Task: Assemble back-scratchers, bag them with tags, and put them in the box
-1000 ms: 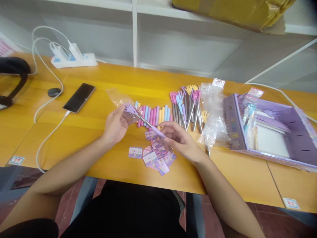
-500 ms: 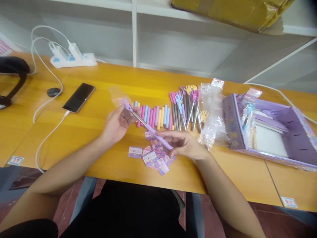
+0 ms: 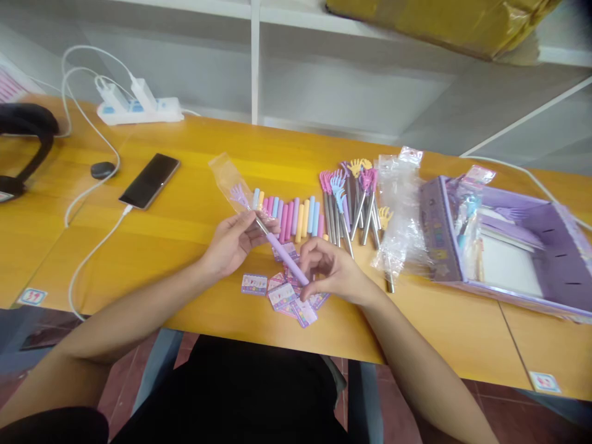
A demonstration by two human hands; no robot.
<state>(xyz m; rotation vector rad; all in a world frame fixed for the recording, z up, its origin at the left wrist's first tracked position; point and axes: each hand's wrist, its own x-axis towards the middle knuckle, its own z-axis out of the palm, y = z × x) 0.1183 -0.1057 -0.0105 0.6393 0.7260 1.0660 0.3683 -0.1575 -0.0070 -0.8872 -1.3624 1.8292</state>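
A back scratcher (image 3: 282, 251) with a purple handle, a metal rod and a purple claw slants between my hands. Its claw lies inside a clear plastic bag (image 3: 225, 172). Around the metal rod and the bag's mouth, the thumb and fingers of my left hand (image 3: 235, 240) are closed. My right hand (image 3: 330, 268) curls at the lower end of the handle, thumb and fingers on it. Beneath the handle lie several printed cards (image 3: 282, 297) in a loose pile. Just beyond my hands is a row of coloured handle sleeves (image 3: 296, 216).
Several back scratchers with metal rods (image 3: 356, 203) lie right of the sleeves, beside a stack of clear bags (image 3: 400, 216). A purple box (image 3: 439, 228) holds packaged items at the right. At the left are a phone (image 3: 148, 180), a cable and a power strip (image 3: 139, 112).
The claw has gone deeper into the bag, and the bag now extends beyond it. My left hand has slid down the rod; my right hand has shifted slightly left with the handle's end.
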